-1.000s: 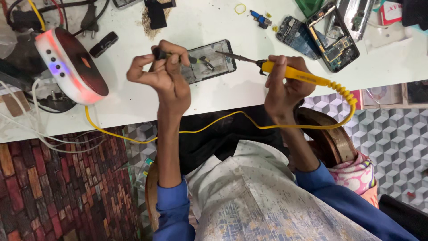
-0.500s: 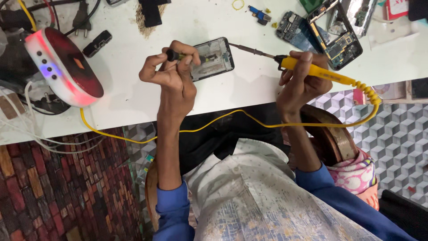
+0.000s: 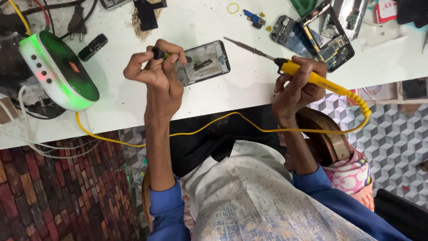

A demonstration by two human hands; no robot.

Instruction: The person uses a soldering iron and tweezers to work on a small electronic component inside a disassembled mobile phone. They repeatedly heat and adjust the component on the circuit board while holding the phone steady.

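Head: right hand (image 3: 296,85) grips soldering iron (image 3: 312,78)

Bright, even light from above, washing the white table (image 3: 249,96) close to overexposure near the top edge. Soft, short shadows under the left hand (image 3: 156,71) and right hand (image 3: 296,87). Green glow on the round speaker (image 3: 58,71), a red spot at its rim. Mild glare on the phone parts (image 3: 330,33). Slight softness and stretching toward corners; centre fairly sharp.
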